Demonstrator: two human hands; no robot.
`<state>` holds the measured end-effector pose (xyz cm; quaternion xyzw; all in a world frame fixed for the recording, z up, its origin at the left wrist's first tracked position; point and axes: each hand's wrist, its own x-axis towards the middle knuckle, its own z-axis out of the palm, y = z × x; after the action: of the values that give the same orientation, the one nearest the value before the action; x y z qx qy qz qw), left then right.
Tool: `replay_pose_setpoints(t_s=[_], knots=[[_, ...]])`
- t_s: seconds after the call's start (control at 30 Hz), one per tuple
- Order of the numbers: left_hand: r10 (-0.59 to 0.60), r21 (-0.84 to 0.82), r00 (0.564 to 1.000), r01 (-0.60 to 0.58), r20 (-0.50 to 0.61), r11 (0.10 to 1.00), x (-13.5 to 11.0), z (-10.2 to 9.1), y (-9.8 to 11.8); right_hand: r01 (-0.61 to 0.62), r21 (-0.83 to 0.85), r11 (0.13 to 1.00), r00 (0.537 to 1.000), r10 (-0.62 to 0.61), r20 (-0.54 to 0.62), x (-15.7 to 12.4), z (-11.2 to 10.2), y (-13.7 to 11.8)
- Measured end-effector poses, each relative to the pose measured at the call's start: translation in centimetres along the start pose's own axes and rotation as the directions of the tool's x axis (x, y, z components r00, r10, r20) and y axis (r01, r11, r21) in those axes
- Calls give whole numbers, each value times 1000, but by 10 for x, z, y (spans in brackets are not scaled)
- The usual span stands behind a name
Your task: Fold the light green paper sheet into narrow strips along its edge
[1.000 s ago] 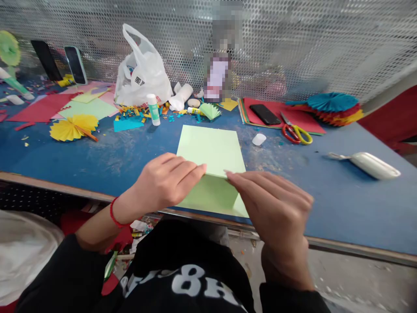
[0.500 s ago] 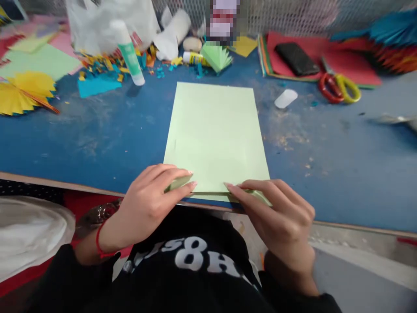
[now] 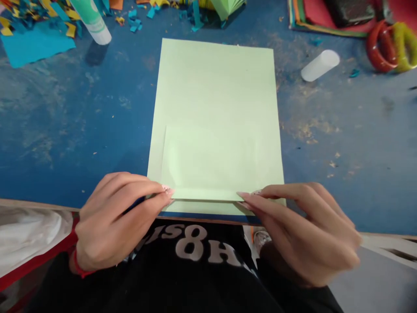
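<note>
A pale green paper sheet (image 3: 216, 108) lies flat on the blue table (image 3: 65, 130), its near edge at the table's front edge. My left hand (image 3: 114, 217) pinches the sheet's near-left corner, where a narrow strip is folded over. At the near-right corner my right hand (image 3: 302, 230) pinches the same folded strip. Fingertips of both hands press on the fold line. Faint crease lines show across the sheet's lower half.
A glue stick (image 3: 89, 19) stands at the top left beside blue paper (image 3: 32, 43) and coloured scraps. A white cap (image 3: 319, 65) lies to the right of the sheet. Red and yellow scissor handles (image 3: 392, 45) and stacked coloured paper (image 3: 312, 17) sit at the top right.
The view has dipped down and closer to the sheet. The raised fold of a second ago has been laid flat, and both hands now hold a narrow folded strip at the near edge.
</note>
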<state>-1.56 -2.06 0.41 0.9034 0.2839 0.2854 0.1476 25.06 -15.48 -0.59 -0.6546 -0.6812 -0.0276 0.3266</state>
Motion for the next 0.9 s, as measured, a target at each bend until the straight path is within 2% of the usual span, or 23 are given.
replay_pose_setpoints(t_s=[0.2,0.27,0.4,0.67,0.9], knots=[[-114,-53,983,122,147,991,22,-2,2,-124,62,990,986,116,120,16,-1,-5],[-154,-12,975,158,159,987,25,1,3,-148,70,987,979,136,150,21,1,-7],[-163,127,976,145,145,981,25,10,4,-198,-4,980,960,195,202,27,5,-8],[-227,241,963,188,144,952,27,14,6,-310,-132,941,931,329,155,24,9,-12],[-324,310,929,260,178,915,25,12,8,-319,-212,924,923,354,152,26,10,-18]])
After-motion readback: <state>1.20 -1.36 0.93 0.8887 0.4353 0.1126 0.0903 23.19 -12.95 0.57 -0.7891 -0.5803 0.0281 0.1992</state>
